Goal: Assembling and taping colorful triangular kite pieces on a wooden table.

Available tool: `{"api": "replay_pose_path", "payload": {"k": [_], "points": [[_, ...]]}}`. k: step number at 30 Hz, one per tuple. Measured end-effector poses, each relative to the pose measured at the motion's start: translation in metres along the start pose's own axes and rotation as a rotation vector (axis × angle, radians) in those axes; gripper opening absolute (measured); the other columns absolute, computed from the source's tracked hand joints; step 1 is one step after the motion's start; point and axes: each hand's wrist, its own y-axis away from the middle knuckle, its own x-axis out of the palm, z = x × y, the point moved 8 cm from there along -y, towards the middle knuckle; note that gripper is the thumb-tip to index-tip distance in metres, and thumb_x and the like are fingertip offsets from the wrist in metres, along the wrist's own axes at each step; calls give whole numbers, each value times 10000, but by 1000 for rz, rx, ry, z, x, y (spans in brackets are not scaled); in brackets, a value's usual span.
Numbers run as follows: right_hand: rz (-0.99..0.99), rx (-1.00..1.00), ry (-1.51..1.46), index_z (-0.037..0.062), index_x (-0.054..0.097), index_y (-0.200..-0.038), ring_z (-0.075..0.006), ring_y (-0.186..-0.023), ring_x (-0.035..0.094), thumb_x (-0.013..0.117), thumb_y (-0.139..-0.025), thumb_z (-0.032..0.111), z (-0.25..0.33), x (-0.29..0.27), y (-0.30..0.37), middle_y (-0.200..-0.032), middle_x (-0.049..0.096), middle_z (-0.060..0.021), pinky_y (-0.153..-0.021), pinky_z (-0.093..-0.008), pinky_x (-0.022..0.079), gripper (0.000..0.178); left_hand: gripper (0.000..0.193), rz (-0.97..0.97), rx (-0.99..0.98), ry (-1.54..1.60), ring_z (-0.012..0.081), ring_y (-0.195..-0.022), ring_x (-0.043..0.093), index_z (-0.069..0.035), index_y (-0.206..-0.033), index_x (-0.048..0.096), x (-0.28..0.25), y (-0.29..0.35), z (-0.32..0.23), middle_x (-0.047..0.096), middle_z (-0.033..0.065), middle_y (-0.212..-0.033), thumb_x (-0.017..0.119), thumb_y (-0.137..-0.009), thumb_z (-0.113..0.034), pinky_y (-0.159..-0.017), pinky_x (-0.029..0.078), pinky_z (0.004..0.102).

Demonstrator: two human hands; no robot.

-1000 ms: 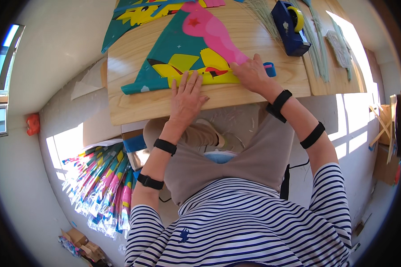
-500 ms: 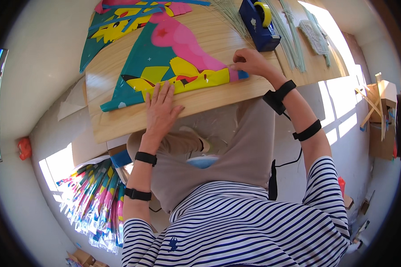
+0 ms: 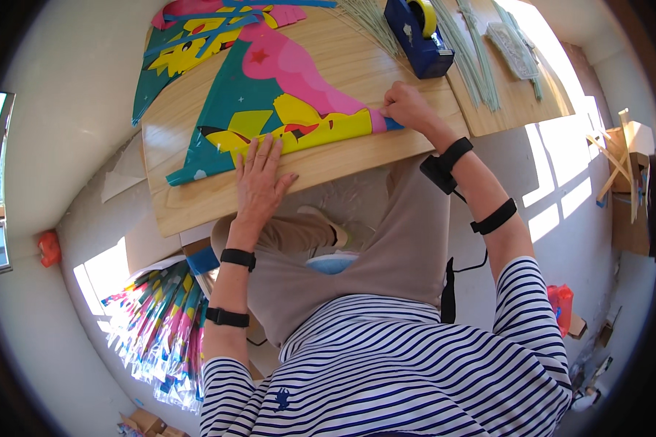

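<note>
We observed both bare hands at the near edge of the wooden table (image 3: 197, 204), working on a printed sheet (image 3: 240, 91) of teal, pink and yellow. The sheet lay flat on the tabletop, its peak pointing away from the person and its long near side folded or rolled into a band, teal at the left and yellow along the middle. The left hand (image 3: 259, 182) was spread open, palm down, its fingertips resting on the yellow part of this band. The right hand (image 3: 410, 109) had its fingers curled in at the pink and blue right end; we could not tell whether they pinched the sheet or merely pressed on it. Beyond the right hand we noted a dark blue tape dispenser (image 3: 420, 47) with a yellow roll, and to its right pale green rods (image 3: 481, 80) and a clear pack (image 3: 514, 52). Other printed sheets (image 3: 149, 84) lay at the far left, crossed by blue strips (image 3: 302, 3). Below the table's left side we found rolled sheets (image 3: 157, 313), their lower ends in clear wrapping.
</note>
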Motion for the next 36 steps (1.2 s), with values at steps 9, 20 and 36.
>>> {"api": "replay_pose_path", "payload": {"k": [9,20,36], "points": [[-161,75,431,14,726,-976,-408,-1119,600,778,-813,152,44,-3,19,-1105,660,-184,-938,-531,489,221,728,-47,14,-42,358,-1555,327,-178,-1583,491,6,6,5,404,84,-1672,718,-947,-450,-1255,226,598],[63,-386,302,2,363,-1598,-410,-1584,240,652,-945,576,171,126,52,-1690,310,-204,-1248,-673,165,917,625,-33,14,-25,314,-1546,354,-150,-1516,549,-3,4,5,433,57,-1647,723,-925,-258,-1242,201,645],[130,-374,354,-6,273,-1641,-405,-1617,151,588,-970,621,170,129,54,-1733,211,-207,-1253,-668,97,971,91,-59,-496,71,320,-1162,556,-162,-967,759,-76,44,263,657,48,-1165,762,-881,-193,-958,425,536]]}}
